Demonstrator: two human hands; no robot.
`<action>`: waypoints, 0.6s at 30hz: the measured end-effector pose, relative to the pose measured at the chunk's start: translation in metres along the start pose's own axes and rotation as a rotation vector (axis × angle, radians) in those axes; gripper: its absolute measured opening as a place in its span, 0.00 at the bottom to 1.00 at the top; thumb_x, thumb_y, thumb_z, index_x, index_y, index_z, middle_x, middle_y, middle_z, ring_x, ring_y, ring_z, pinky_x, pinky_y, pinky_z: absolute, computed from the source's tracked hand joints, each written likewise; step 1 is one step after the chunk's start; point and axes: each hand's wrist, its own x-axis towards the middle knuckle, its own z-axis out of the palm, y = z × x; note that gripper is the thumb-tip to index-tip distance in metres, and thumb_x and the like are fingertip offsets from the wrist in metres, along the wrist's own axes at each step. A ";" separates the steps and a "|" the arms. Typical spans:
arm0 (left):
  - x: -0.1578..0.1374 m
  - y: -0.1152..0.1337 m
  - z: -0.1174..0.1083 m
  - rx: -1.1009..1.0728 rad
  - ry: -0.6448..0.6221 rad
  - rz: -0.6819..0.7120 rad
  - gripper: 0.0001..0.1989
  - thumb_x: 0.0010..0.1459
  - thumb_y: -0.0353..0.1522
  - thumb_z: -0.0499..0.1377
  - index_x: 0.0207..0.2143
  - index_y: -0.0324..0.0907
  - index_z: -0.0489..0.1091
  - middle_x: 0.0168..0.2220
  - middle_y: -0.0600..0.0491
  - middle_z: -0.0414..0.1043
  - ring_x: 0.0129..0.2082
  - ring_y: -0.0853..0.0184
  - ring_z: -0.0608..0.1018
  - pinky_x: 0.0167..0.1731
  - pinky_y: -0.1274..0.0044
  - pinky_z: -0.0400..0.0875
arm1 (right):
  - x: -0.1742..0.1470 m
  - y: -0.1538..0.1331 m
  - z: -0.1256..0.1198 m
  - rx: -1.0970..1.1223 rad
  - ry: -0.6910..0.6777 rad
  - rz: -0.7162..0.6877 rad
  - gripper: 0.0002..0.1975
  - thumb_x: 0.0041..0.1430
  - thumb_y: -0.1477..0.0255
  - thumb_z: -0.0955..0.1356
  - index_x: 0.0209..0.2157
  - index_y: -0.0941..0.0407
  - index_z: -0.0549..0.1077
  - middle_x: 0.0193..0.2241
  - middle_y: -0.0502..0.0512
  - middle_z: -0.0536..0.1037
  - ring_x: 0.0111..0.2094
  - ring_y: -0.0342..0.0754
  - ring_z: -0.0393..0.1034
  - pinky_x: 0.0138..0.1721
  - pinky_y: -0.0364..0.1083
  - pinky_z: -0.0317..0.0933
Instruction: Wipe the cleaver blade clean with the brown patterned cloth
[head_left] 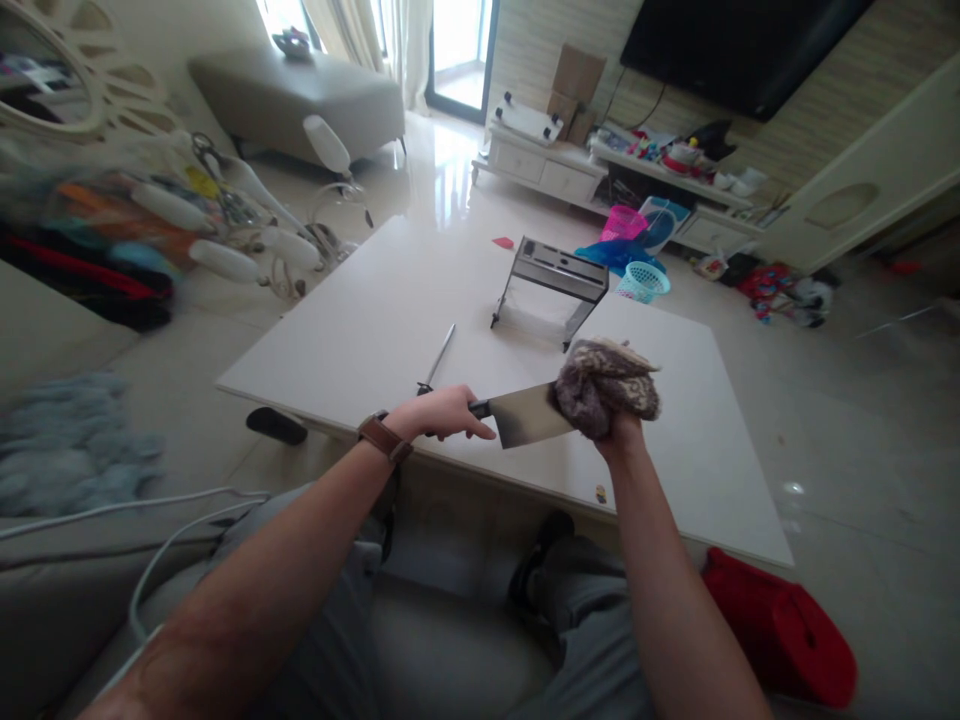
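Note:
My left hand (448, 412) is closed around the dark handle of a cleaver (532, 415). Its broad blade points right, held over the near edge of the white table. A bunched brown and cream patterned cloth (604, 385) covers the far end of the blade. My right hand (621, 436) grips this cloth from below, most of its fingers hidden by the folds. Just beyond my left hand, a sharpening steel (442, 355) lies on the table, its handle partly behind the hand. Farther back on the table stands a knife block (562, 270) with slots in its top.
The white table (337, 330) spreads before me, with a small sticker-like figure (601, 494) near its front edge. A red bag-like object (780, 625) sits at the lower right. Baskets (643, 280) stand beyond the table. A white lamp fixture (285, 245) is at the left.

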 end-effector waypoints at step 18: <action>0.020 0.022 0.056 -0.358 0.106 0.031 0.14 0.49 0.40 0.65 0.24 0.40 0.66 0.16 0.56 0.64 0.14 0.70 0.68 0.12 0.80 0.58 | -0.023 0.036 0.039 0.052 0.055 0.285 0.11 0.50 0.68 0.75 0.37 0.53 0.80 0.37 0.50 0.85 0.45 0.51 0.80 0.56 0.53 0.72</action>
